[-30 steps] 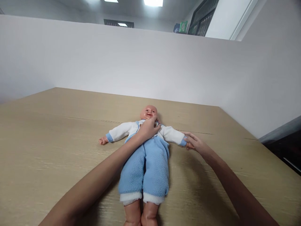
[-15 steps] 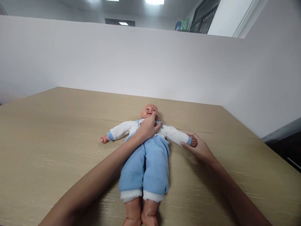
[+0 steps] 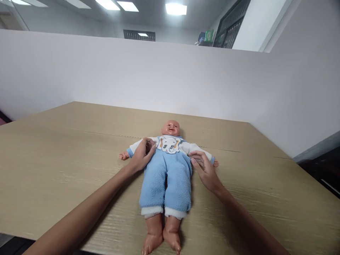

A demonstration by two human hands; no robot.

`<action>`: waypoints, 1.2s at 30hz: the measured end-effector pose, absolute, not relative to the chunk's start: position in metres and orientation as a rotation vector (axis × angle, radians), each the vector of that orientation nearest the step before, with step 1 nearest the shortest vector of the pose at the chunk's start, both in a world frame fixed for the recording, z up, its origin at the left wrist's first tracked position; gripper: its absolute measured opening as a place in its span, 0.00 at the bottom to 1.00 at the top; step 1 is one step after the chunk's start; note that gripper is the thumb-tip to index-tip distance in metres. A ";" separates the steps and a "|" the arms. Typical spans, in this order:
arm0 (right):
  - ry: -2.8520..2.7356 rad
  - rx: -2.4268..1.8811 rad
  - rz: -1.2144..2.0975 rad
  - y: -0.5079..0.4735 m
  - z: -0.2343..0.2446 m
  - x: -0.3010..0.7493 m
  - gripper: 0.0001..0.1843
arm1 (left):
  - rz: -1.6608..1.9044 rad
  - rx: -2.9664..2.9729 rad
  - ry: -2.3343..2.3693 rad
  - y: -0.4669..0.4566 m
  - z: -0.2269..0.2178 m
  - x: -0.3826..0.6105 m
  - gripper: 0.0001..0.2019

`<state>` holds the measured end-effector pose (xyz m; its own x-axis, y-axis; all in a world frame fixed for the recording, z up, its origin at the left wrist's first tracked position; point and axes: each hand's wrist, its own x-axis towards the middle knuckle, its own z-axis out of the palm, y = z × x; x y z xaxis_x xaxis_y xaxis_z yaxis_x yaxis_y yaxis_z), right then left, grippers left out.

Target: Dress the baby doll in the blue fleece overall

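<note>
A baby doll (image 3: 166,170) in blue fleece dungarees and a white top lies on its back on the wooden table (image 3: 66,156), head away from me. An elephant patch shows on its chest. My left hand (image 3: 142,156) rests on the doll's white sleeve at the left, fingers curled around the upper arm. My right hand (image 3: 203,168) lies on the other white sleeve, fingers bent over it beside the blue dungarees. The doll's small hands stick out past both of mine.
A white partition wall (image 3: 159,78) runs behind the table and along the right side. The table's right edge drops off to a dark area (image 3: 321,173). Ceiling lights and a dark window frame show above the partition.
My left hand left the doll's chest and moved left onto its sleeve, uncovering the elephant patch. My right hand slid inward from the doll's wrist to its upper arm. The view tilted slightly.
</note>
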<state>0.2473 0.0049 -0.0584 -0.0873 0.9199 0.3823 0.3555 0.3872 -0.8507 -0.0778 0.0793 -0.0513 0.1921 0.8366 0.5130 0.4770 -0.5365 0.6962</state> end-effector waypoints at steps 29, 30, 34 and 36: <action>-1.239 -1.054 1.204 0.027 -0.065 0.220 0.24 | 0.843 1.771 0.902 0.086 -0.047 -0.119 0.15; -1.242 -1.057 1.200 0.027 -0.066 0.221 0.23 | 0.850 1.738 0.903 0.087 -0.049 -0.119 0.15; -1.353 -1.105 1.028 0.027 -0.069 0.224 0.26 | 0.926 1.566 0.900 0.089 -0.059 -0.114 0.16; -1.449 -1.141 0.929 0.025 -0.070 0.226 0.26 | 0.943 1.585 0.930 0.090 -0.060 -0.113 0.18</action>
<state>0.2261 0.0252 -0.0700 -0.0242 0.9677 0.2511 0.1755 0.2514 -0.9518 -0.1130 0.0898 -0.0602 0.3936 0.9113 0.1205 0.1075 -0.1758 0.9785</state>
